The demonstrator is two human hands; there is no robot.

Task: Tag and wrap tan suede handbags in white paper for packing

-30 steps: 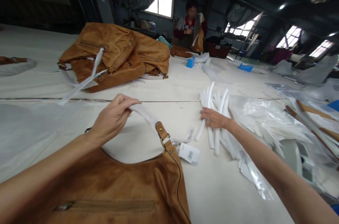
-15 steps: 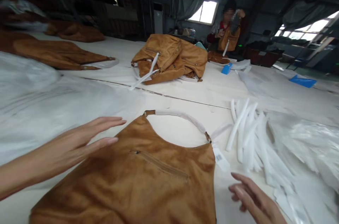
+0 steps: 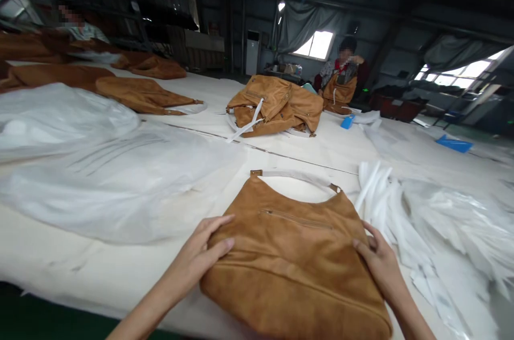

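A tan suede-look handbag lies on the table in front of me, its wrapped strap pointing away. Across its upper face runs a zip. My left hand holds the bag's left side, thumb on the front face and fingers along the edge. At the opposite side my right hand grips the edge, its thumb on the front and the other fingers partly hidden behind.
Clear plastic sheeting spreads to the left. White foam strips and plastic bags lie at the right. More tan bags are piled further back. Two people work beyond, one holding a bag. The table's near edge shows lower left.
Both hands have come onto the bag's sides from being apart. The bag now appears further right, with more of its lower part visible. The view has shifted left.
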